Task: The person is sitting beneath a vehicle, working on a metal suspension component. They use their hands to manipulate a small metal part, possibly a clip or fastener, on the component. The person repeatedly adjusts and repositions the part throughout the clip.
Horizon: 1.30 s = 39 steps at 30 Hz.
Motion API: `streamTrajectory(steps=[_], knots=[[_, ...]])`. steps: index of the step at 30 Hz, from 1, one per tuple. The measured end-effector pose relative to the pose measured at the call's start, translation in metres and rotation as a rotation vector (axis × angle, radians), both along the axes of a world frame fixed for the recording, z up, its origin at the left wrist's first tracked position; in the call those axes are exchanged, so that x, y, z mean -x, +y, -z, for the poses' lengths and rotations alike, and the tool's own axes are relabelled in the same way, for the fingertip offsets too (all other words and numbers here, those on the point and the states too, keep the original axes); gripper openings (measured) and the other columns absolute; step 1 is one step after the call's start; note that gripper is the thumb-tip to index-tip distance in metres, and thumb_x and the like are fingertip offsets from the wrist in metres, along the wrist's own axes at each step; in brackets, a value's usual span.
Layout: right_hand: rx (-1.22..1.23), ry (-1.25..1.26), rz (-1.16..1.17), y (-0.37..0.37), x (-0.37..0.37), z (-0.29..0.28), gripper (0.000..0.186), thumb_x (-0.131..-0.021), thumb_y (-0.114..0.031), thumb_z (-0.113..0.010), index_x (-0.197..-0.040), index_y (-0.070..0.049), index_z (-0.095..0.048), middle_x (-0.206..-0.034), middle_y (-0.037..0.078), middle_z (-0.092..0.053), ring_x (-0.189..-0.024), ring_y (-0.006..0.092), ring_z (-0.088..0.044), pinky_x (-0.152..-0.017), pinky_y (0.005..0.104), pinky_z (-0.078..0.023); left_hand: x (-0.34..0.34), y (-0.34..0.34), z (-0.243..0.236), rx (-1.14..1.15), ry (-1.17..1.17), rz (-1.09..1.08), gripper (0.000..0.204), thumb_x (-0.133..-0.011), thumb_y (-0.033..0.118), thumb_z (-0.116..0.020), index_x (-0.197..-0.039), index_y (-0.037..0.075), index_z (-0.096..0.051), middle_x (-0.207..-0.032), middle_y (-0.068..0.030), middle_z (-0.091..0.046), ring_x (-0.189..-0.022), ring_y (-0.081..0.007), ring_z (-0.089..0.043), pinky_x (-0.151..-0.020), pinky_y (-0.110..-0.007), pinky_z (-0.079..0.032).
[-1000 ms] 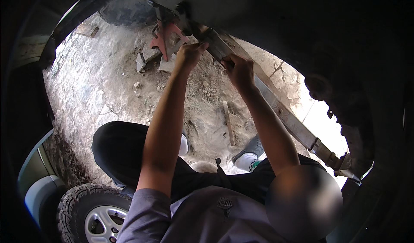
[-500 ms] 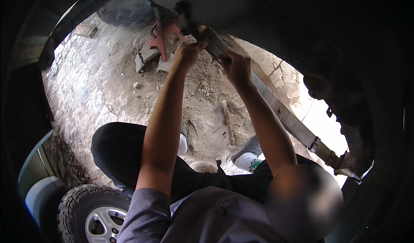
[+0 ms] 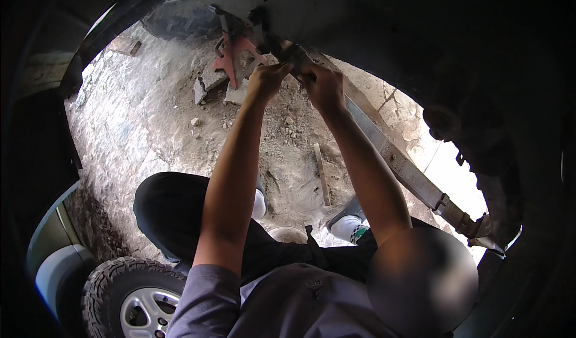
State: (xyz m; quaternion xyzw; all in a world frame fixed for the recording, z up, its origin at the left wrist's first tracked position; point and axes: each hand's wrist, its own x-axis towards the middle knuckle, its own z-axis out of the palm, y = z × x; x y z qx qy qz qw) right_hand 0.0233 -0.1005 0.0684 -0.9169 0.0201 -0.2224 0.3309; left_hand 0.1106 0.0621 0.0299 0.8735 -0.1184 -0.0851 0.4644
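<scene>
A long metal leaf spring (image 3: 393,155) slants from the upper middle down to the right under a dark vehicle body. At its upper part my left hand (image 3: 267,82) is closed, the thumb side toward the spring. Close beside it on the right, my right hand (image 3: 326,89) is closed with its fingers curled against the spring. What either hand pinches is hidden in shadow and behind the fingers. Left of my left hand, a red metal stand (image 3: 227,62) stands under the vehicle, apart from the hand.
Broken stone slabs (image 3: 207,86) lie by the stand's foot. A thin wooden strip (image 3: 322,173) rests on the rough dirt floor (image 3: 162,104). A wheel with a chunky tyre (image 3: 99,296) sits at lower left. Dark bodywork (image 3: 384,44) hangs overhead. A block (image 3: 125,45) lies at far left.
My right hand has shifted left along the spring, closer to my left hand. My left hand has moved slightly right and down. The whole view has shifted a little.
</scene>
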Motion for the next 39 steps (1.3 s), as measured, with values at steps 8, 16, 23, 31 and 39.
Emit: streamTrajectory(steps=[8,16,23,31,39], knots=[[0.048,0.006,0.074,-0.016,0.034,0.017,0.013,-0.086,-0.015,-0.084,-0.096,-0.009,-0.079,-0.085,0.014,-0.077,-0.078,0.0297,-0.077,-0.076,0.0393,-0.059,0.001,0.003,0.001,0.123,0.161,-0.030,0.043,-0.095,0.057,-0.066,-0.122,0.026,-0.080,-0.113,-0.0162,-0.078,-0.112,-0.0360,-0.073,-0.097,-0.045,-0.054],[-0.058,-0.015,0.058,0.014,-0.009,-0.002,0.012,-0.088,-0.016,-0.082,-0.098,-0.010,-0.079,-0.087,0.015,-0.077,-0.082,0.0309,-0.077,-0.080,0.0410,-0.058,0.001,-0.007,0.004,0.039,0.099,-0.066,0.044,-0.096,0.056,-0.066,-0.121,0.024,-0.080,-0.111,-0.0160,-0.078,-0.112,-0.0365,-0.073,-0.097,-0.046,-0.055],[-0.024,0.026,0.061,-0.006,0.030,0.008,0.013,-0.086,-0.014,-0.084,-0.097,-0.009,-0.079,-0.088,0.012,-0.079,-0.081,0.0278,-0.078,-0.077,0.0377,-0.059,0.001,0.000,0.013,0.111,0.126,-0.076,0.045,-0.096,0.057,-0.065,-0.121,0.024,-0.080,-0.112,-0.0166,-0.078,-0.111,-0.0381,-0.072,-0.096,-0.047,-0.054],[0.065,-0.041,0.082,0.004,0.013,0.017,0.011,-0.085,-0.013,-0.084,-0.094,-0.009,-0.079,-0.083,0.015,-0.076,-0.078,0.0312,-0.076,-0.073,0.0397,-0.059,-0.009,0.002,0.021,-0.144,-0.190,0.086,0.045,-0.097,0.059,-0.062,-0.123,0.026,-0.079,-0.113,-0.0159,-0.078,-0.111,-0.0379,-0.072,-0.097,-0.047,-0.054],[-0.015,-0.060,0.024,0.013,0.001,0.009,0.010,-0.087,-0.011,-0.082,-0.097,-0.010,-0.080,-0.086,0.013,-0.078,-0.080,0.0270,-0.078,-0.074,0.0376,-0.060,-0.016,0.007,0.026,-0.095,-0.166,0.076,0.042,-0.098,0.057,-0.062,-0.122,0.027,-0.080,-0.117,-0.0159,-0.077,-0.114,-0.0376,-0.071,-0.100,-0.047,-0.054]])
